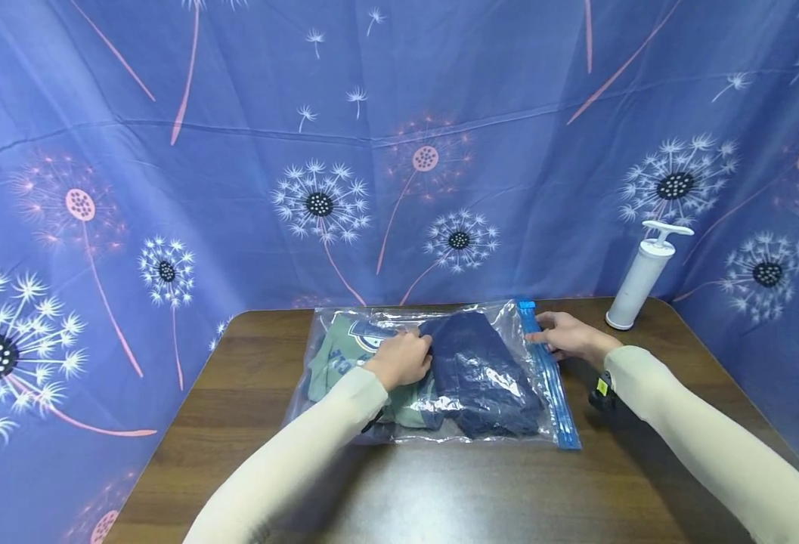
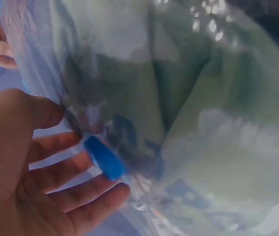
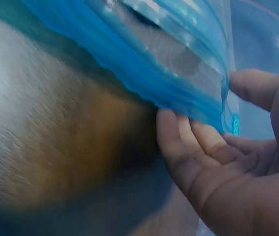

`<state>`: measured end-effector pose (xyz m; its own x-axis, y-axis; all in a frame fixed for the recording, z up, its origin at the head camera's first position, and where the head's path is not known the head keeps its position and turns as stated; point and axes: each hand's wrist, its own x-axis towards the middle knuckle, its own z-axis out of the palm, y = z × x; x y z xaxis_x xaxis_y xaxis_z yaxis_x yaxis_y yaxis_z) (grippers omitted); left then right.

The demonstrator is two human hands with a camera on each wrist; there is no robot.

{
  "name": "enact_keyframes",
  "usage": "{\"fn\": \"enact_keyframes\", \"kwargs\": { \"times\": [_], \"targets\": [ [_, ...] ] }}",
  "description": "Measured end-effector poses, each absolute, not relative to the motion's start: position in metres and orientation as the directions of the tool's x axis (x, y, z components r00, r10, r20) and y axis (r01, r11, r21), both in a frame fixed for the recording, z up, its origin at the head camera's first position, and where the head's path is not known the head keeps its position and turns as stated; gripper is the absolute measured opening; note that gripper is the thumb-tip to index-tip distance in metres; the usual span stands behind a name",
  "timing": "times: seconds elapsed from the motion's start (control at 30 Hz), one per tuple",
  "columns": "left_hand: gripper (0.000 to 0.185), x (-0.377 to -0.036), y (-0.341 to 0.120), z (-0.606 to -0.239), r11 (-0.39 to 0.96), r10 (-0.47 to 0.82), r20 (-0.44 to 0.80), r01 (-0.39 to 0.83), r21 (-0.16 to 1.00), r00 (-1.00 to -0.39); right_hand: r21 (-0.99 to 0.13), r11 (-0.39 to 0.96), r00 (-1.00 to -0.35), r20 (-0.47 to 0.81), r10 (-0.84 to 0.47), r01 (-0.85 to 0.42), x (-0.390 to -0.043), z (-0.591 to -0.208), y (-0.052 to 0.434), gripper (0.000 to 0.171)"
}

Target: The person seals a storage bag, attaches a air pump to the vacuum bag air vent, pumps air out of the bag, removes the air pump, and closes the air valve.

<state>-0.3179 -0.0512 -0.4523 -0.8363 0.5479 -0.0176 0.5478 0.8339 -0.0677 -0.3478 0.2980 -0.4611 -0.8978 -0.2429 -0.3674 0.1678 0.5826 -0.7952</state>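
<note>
A clear plastic storage bag (image 1: 450,440) lies flat with a folded green garment (image 1: 334,370) and a folded navy garment (image 1: 474,363) inside. On top of it, near where the garments meet, my left hand (image 1: 402,359) rests with bent fingers. The left wrist view shows thumb and fingers apart, fingertips against the plastic by a small blue piece (image 2: 104,158). At the upper part of the blue zip strip (image 1: 552,385), my right hand (image 1: 569,336) holds the bag's edge. Its thumb is on one side, its fingers under the strip (image 3: 144,81).
A white hand pump (image 1: 640,279) with a T-shaped handle stands at the table's back right corner. The brown wooden table (image 1: 236,423) is bordered behind and at the sides by a blue dandelion-print cloth (image 1: 236,189).
</note>
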Motion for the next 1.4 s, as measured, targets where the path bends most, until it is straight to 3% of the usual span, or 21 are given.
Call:
{"fn": "enact_keyframes", "kwargs": {
  "times": [0.23, 0.47, 0.77, 0.97, 1.2, 1.4],
  "targets": [
    [0.036, -0.298, -0.065, -0.449, 0.8, 0.598, -0.017, 0.598, -0.059, -0.801, -0.806, 0.575, -0.892, -0.355, -0.279, 0.141, -0.325, -0.457, 0.292, 0.081],
    [0.037, -0.277, -0.081, -0.448, 0.791, 0.607, -0.016, 0.606, -0.086, -0.794, -0.839, 0.498, -0.89, -0.382, -0.25, 0.22, -0.306, -0.465, 0.277, 0.072],
    [0.034, -0.261, -0.086, -0.442, 0.776, 0.627, -0.041, 0.628, -0.054, -0.778, -0.877, 0.406, -0.885, -0.381, -0.267, 0.255, -0.29, -0.481, 0.267, 0.043],
    [0.035, -0.276, -0.059, -0.43, 0.77, 0.632, -0.052, 0.634, -0.07, -0.773, -0.882, 0.386, -0.878, -0.391, -0.275, 0.272, -0.287, -0.484, 0.271, 0.041],
    [0.046, -0.313, -0.006, -0.427, 0.772, 0.629, -0.062, 0.632, -0.06, -0.775, -0.872, 0.401, -0.876, -0.404, -0.264, 0.281, -0.286, -0.481, 0.273, 0.048],
    [0.044, -0.343, 0.033, -0.424, 0.775, 0.623, -0.088, 0.628, -0.063, -0.777, -0.875, 0.394, -0.875, -0.402, -0.271, 0.28, -0.288, -0.48, 0.269, 0.044]
  ]
}}
